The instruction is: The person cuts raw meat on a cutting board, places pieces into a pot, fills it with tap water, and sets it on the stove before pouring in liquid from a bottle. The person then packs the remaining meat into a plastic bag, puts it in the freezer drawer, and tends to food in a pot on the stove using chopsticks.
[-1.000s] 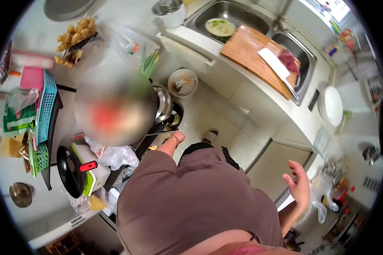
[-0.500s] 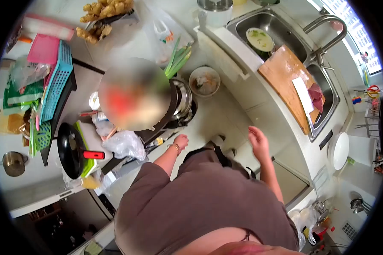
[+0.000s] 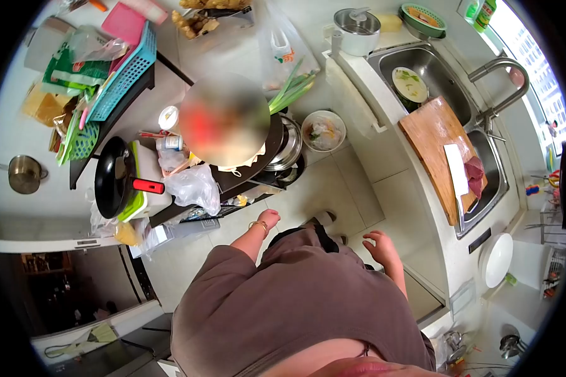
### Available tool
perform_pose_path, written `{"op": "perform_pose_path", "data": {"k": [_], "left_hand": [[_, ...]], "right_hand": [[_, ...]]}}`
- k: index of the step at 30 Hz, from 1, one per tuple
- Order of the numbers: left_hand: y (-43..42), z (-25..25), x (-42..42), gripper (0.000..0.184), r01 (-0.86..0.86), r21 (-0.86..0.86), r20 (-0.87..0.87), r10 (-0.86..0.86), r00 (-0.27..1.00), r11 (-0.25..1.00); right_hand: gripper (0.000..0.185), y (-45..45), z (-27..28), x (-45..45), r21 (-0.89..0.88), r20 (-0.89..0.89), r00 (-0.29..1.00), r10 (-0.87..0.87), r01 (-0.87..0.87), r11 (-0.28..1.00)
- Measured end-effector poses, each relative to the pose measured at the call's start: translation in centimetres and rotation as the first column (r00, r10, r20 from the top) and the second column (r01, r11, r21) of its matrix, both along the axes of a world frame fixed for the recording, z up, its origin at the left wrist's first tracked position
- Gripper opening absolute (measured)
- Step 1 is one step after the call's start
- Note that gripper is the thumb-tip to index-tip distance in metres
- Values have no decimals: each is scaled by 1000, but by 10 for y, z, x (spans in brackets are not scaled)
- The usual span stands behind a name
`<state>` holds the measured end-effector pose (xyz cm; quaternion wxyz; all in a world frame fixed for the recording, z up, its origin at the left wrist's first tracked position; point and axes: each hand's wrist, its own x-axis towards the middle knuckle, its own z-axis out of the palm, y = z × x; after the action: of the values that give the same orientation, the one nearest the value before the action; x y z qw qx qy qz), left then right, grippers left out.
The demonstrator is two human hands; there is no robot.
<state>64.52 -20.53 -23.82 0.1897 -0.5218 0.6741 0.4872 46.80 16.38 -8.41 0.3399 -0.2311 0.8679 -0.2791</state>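
Observation:
My left hand (image 3: 269, 218) hangs over the floor in front of my body, a bracelet on its wrist. Its fingers are curled in, and I see nothing in them. To the other side, my right hand (image 3: 380, 247) hangs beside the white counter with its fingers apart and holds nothing. Nearest my left hand are a clear plastic bag (image 3: 194, 188) and the dark table edge. Across the counter from my right hand, a wooden cutting board (image 3: 431, 147) rests over the sink, bearing a cleaver (image 3: 456, 171) and a piece of raw meat (image 3: 474, 176).
A black frying pan (image 3: 114, 178) with a red handle stands at the left. Spring onions (image 3: 294, 88) lie by a blurred round area. A bin (image 3: 324, 131) stands on the floor. The sink (image 3: 457, 78) holds a bowl (image 3: 410, 84). A white plate (image 3: 497, 259) stands right.
The whole view has shifted, so the counters sit further right and lower. My right hand has dropped closer to my body. My left hand looks much the same.

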Motion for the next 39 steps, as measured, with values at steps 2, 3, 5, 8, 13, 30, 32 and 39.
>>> {"op": "perform_pose_path", "data": {"k": [2,3,5,8,13,30,32,39], "left_hand": [[5,10,-3,32,-7,13,-26,7,1000,1000],[10,17,-4,33,0,23,-37,1,999,1000],[17,31,-3,33,-10,-15,-43,10,999,1000],[18,36,7,34,17,-12,2,-17,1000,1000],[0,7,34,28,100,49,57,-103,993,994],[58,32,-205,47,775,29,-159,-763,627,631],[82,56,-188,47,764,-8,-229,-745,627,646],[68,56,-70,45,953,7,-177,-938,298,301]], "right_hand": [[26,5,3,1,16,35,999,27,-28,999],[26,8,3,0,23,28,999,19,-19,1000],[26,12,5,-8,37,14,1000,-6,5,999],[26,17,8,-13,-10,-41,997,-72,71,997],[28,30,2,4,1,9,983,-183,183,983],[25,39,-89,343,211,188,526,-829,803,557],[26,35,-100,363,251,278,539,-795,758,602],[33,34,-114,349,133,366,464,-807,832,539]]}}
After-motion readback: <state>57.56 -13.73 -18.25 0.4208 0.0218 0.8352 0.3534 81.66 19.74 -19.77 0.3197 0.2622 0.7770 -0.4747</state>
